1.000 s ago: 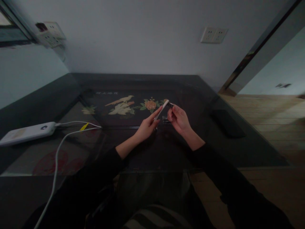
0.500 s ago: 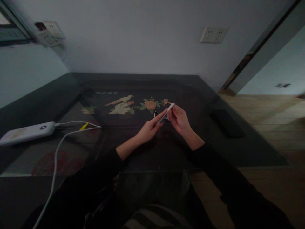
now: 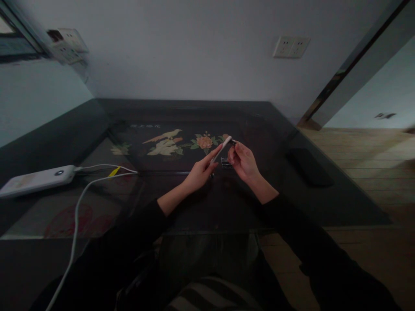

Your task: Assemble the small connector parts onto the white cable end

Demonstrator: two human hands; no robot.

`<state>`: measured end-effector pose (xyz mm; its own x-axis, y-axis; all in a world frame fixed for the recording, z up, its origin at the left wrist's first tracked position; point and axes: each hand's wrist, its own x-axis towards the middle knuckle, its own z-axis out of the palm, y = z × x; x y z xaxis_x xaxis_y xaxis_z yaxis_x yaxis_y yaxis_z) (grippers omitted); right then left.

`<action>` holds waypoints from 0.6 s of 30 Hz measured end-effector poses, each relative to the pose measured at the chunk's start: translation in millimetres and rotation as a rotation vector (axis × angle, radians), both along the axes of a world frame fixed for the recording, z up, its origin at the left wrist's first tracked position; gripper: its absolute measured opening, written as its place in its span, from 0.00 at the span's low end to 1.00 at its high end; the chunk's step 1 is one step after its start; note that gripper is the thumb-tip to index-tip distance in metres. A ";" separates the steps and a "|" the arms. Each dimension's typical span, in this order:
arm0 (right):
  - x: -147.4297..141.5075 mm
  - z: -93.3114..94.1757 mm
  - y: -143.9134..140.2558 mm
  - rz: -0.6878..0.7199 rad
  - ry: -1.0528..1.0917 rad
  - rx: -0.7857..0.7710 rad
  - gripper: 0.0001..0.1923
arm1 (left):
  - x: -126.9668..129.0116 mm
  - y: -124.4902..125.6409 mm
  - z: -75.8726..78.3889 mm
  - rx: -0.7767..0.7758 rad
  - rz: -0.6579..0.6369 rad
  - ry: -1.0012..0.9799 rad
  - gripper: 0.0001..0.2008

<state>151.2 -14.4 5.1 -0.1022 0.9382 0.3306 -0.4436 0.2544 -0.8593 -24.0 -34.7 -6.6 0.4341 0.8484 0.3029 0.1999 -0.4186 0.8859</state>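
My left hand (image 3: 201, 172) is closed on a thin white sheaf (image 3: 222, 149), perhaps paper, seen nearly edge-on and slanting up to the right. At its upper right end, my right hand (image 3: 243, 160) pinches a small black binder clip (image 3: 233, 142). The fingers partly hide that clip, and I cannot tell whether it grips the sheaf. Small black pieces with shiny metal edges (image 3: 226, 163), like more binder clips, lie on the table below the right fingers. A tiny bit of metal (image 3: 212, 175) shows under my left hand.
The dark glass-topped table (image 3: 201, 207) has a bird-and-flower picture (image 3: 165, 144) on it. A white power bank (image 3: 39, 179) with a white cable (image 3: 76, 216) lies at the left. At the right lies a black flat object (image 3: 310, 167). A wall (image 3: 181, 56) stands behind the table.
The white sheaf has turned in my left hand and shows a thinner edge. The black clip in my right fingers now shows at its upper end.
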 end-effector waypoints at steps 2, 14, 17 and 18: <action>0.0 0.5 -0.3 -0.007 -0.014 -0.001 0.18 | -0.8 1.3 -2.0 0.002 0.031 0.004 0.30; 0.2 -0.7 0.8 -0.017 -0.018 0.002 0.17 | 1.9 -5.1 2.4 -0.010 -0.061 -0.005 0.30; 0.2 -0.6 0.3 -0.021 -0.014 -0.020 0.19 | 3.2 -7.5 2.9 0.020 -0.104 -0.004 0.30; 0.2 -0.5 0.2 -0.020 -0.011 -0.025 0.19 | 3.6 -7.9 3.0 0.030 -0.115 -0.009 0.30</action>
<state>151.4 -14.2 4.6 -0.0865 0.9482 0.3058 -0.4291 0.2415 -0.8703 -20.4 -42.7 -3.6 0.5256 0.7835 0.3315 0.1408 -0.4644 0.8744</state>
